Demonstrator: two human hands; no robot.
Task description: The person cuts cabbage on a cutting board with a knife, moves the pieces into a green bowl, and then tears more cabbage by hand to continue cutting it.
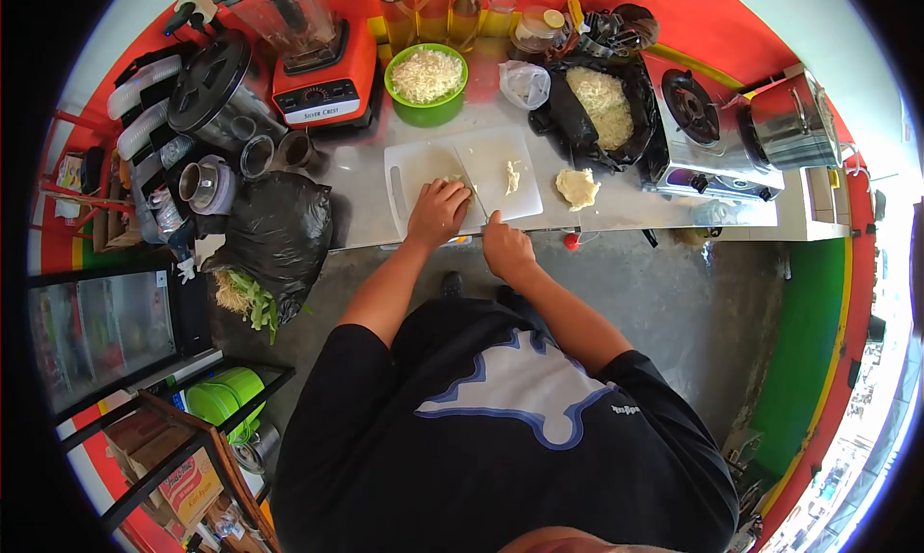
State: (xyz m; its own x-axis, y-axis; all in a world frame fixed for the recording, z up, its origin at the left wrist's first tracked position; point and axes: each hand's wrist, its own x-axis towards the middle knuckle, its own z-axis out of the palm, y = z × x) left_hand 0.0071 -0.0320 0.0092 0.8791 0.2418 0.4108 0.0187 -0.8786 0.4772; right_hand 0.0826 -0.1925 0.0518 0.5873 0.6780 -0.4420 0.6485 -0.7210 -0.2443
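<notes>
A white cutting board (402,158) lies on the metal counter in front of me. My left hand (440,211) rests on it with its fingers together and bent down; a trace of pale food shows at the fingertips, and the rest is hidden underneath. In my right hand (507,247), at the board's front edge, is the handle of a knife (474,176). Its thin blade points away across the board, just right of my left fingers. Pale sliced shreds (512,178) lie to the blade's right. Off the board sits a pale leafy chunk, seemingly cabbage (577,189).
Behind the board stands a green bowl (426,110) heaped with pale shreds. A black bag (640,105) of shreds is beside the gas stove (712,149). A red blender (327,81) and a full black plastic bag (279,231) are at left.
</notes>
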